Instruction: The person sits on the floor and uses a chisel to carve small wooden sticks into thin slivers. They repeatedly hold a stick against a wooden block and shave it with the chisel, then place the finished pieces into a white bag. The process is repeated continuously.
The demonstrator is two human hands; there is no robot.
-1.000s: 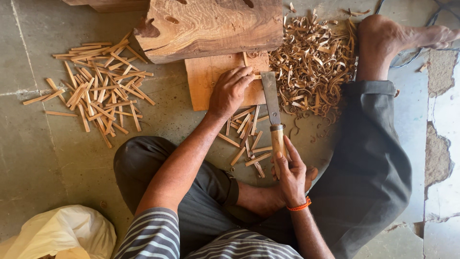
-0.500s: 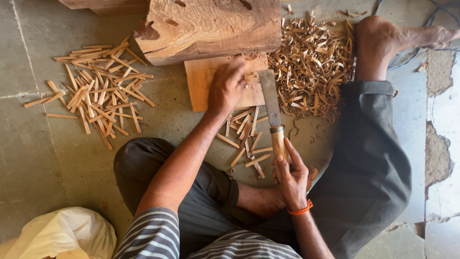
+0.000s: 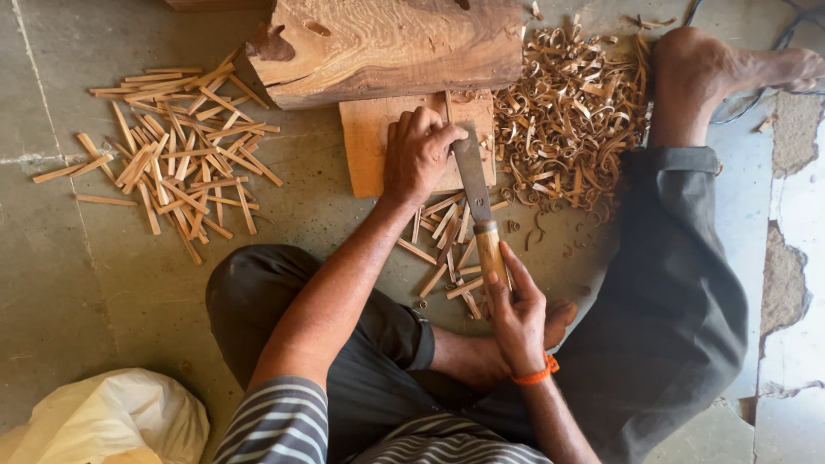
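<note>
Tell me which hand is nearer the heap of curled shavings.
Left. The left hand rests on the flat board beside the curled shavings; the right hand grips the chisel handle lower down.

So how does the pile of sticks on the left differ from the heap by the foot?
The stick pile holds straight, flat slivers, loosely scattered; the shavings heap holds thin curled ribbons, densely tangled. The sticks lie away from both hands; the shavings sit right beside the wooden board. Both are pale wood on the floor.

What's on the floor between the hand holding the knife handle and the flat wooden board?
A small scatter of cut wooden sticks lies between the right hand and the board, seen in the head view.
</note>
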